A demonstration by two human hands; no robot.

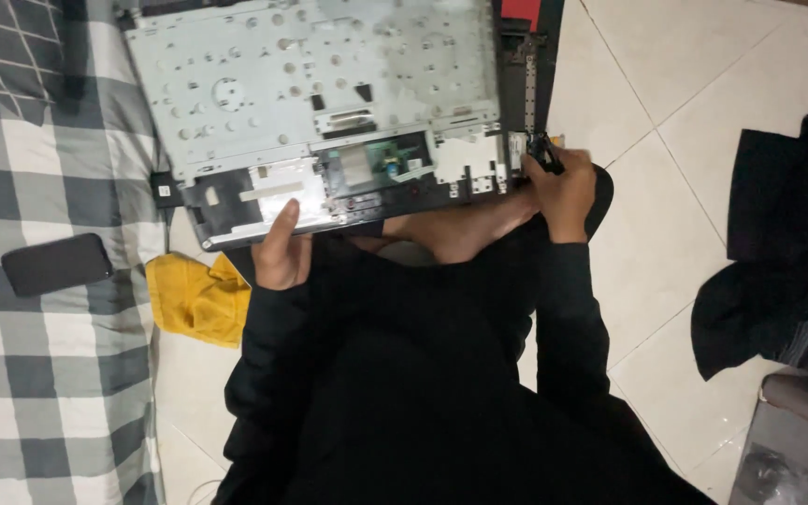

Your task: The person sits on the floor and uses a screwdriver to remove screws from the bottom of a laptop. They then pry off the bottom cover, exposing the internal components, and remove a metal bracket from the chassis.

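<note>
White floor tiles carry an opened laptop chassis [329, 103] at upper centre. Left hand [282, 251] steadies its near edge, flat; right hand [561, 187] pinches a small black tool [544, 154] at the hinge, which could slip and gouge.

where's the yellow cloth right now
In the head view the yellow cloth lies crumpled on the floor at the person's left, just beside the left hand, between the checked bedding and the black sleeve, below the opened laptop chassis.

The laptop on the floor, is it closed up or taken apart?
Taken apart. The laptop shell lies with its bare metal inner frame and a small green circuit board exposed; left hand steadies it, right hand works its corner.
</note>
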